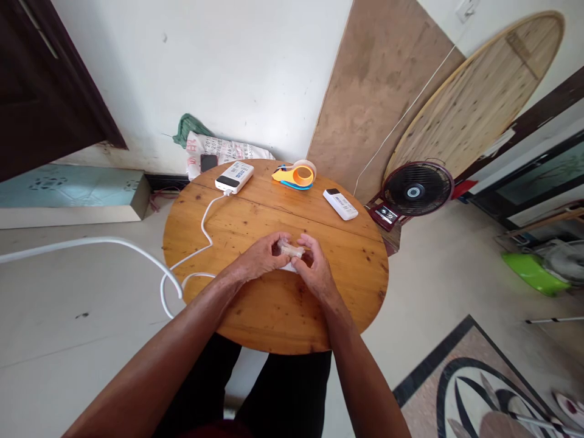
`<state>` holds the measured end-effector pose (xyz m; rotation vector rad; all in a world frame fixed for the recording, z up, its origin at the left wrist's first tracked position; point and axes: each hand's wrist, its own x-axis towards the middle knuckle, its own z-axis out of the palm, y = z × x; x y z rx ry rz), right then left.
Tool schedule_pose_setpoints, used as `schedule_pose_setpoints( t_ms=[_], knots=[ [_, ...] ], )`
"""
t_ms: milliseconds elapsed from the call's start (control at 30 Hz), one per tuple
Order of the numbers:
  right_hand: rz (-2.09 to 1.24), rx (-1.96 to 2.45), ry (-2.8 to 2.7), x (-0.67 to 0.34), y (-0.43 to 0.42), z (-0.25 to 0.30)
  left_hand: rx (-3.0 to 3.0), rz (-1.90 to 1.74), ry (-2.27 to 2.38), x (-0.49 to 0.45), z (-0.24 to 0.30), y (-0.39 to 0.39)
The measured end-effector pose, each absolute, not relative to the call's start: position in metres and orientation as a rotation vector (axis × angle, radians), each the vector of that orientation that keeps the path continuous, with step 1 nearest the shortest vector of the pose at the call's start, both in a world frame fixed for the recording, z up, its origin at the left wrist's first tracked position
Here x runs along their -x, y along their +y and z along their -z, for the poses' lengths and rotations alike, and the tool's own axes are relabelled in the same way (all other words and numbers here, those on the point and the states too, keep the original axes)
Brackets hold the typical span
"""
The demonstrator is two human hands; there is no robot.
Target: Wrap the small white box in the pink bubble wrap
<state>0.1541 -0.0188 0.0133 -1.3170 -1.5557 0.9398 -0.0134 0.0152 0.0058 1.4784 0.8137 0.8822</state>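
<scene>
Both my hands meet over the near middle of the round wooden table (274, 310). Between them is a small piece of crumpled clear plastic wrap (292, 250), pinched at its left end by my left hand (263, 254) and at its right end by my right hand (316, 267). Something flat and white (289, 267) shows just under the wrap; fingers cover most of it, so I cannot tell its kind. The thumbs of both hands point inward at the near side of the wrap.
On the table's far side lie a white power bank (235, 177) with a white cable (206, 228), an orange tape dispenser (295, 175) and another white power bank (340, 204). A dark phone-like object (208, 162) rests at the back edge. A fan (417, 190) stands right of the table.
</scene>
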Motion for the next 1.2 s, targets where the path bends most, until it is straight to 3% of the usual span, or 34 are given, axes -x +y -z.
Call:
schedule_pose_setpoints(
  t_ms=[267,500,967,1200],
  knots=[
    [-0.937,1.287,-1.552,-0.156,-0.016,-0.008,-1.411,-0.900,0.906,0.012,-0.004,0.014],
    [-0.875,1.335,-1.541,-0.156,-0.014,0.000,-1.731,-0.907,1.192,0.008,-0.008,0.012],
    [-0.351,1.313,-1.721,-0.159,-0.021,-0.016,-1.751,-1.018,1.296,0.005,-0.002,0.014],
    [-0.274,1.288,-1.792,-0.159,-0.022,-0.015,-1.639,-1.024,1.233,0.009,-0.007,0.014]
  ],
)
